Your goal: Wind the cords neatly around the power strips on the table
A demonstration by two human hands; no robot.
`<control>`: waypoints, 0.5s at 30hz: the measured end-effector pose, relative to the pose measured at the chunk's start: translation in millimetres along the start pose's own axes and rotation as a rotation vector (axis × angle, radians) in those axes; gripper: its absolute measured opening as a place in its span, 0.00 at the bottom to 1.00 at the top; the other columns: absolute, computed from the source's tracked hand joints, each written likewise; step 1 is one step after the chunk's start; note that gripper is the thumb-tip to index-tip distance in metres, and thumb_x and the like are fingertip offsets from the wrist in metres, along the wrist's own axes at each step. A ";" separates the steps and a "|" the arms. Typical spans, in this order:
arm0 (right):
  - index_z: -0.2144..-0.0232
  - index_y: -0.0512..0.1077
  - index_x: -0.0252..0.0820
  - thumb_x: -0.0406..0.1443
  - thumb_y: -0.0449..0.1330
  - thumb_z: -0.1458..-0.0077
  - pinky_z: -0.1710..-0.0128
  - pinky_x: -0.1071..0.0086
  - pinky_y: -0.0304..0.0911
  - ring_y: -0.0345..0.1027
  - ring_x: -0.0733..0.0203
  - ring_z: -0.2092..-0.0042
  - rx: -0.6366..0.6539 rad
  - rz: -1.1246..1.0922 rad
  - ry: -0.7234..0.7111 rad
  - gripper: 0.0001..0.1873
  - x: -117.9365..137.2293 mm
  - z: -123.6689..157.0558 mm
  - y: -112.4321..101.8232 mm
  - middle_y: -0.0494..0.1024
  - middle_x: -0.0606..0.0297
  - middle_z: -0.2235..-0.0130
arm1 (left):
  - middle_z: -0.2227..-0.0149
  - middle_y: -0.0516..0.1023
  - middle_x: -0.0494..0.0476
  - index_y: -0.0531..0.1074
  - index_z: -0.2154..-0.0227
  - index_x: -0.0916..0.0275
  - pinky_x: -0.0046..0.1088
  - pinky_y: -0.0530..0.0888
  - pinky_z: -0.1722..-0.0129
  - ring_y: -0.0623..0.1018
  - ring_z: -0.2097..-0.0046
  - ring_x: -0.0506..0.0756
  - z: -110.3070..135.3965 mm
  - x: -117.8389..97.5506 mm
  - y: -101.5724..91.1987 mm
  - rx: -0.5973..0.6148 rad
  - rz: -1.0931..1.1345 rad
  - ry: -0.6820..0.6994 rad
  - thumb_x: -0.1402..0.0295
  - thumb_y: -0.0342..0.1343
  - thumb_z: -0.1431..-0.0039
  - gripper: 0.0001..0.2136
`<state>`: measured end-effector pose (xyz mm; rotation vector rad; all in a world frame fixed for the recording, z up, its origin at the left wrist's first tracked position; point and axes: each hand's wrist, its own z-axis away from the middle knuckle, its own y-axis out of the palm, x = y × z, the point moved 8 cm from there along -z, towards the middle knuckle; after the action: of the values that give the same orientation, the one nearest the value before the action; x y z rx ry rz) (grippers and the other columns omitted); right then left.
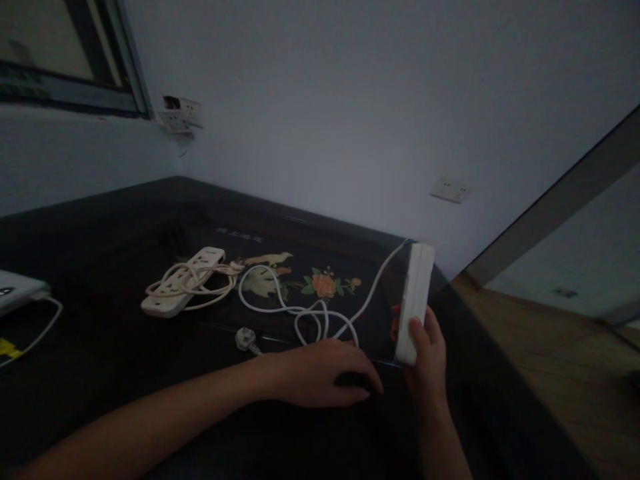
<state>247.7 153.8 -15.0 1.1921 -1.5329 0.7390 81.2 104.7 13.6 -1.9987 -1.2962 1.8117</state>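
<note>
My right hand [425, 350] grips a white power strip [417, 293] by its lower end, holding it tipped up on its edge. From the strip's far end a white cord [373, 287] runs down and lies in loose loops, with thin coloured wires showing where it meets the strip. My left hand [327, 373] rests low over the table just left of the strip, its fingers curved and apart with nothing between them. Beyond my left wrist lies the cord's plug [246, 339]. Another power strip [173, 293], wrapped in its own cord, lies further left.
The dark table [125, 227] has a flower-and-bird pattern and meets the wall at the back. A white device [17, 291] with a cable sits at the left edge. Wall sockets [450, 190] are behind, and wooden floor [540, 347] lies past the right edge.
</note>
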 end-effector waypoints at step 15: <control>0.42 0.56 0.47 0.43 0.62 0.50 0.45 0.53 0.62 0.66 0.51 0.46 0.244 -0.124 -0.282 0.34 122.0 -5.2 152.3 0.68 0.56 0.45 | 0.40 0.64 0.63 0.59 0.41 0.59 0.41 0.61 0.40 0.63 0.38 0.63 17.8 -20.4 -127.8 -0.703 0.665 0.099 0.53 0.51 0.39 0.27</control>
<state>106.8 168.9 119.2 1.6145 -1.6109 0.7122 5.8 162.3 103.4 -3.1586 -1.4953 1.5364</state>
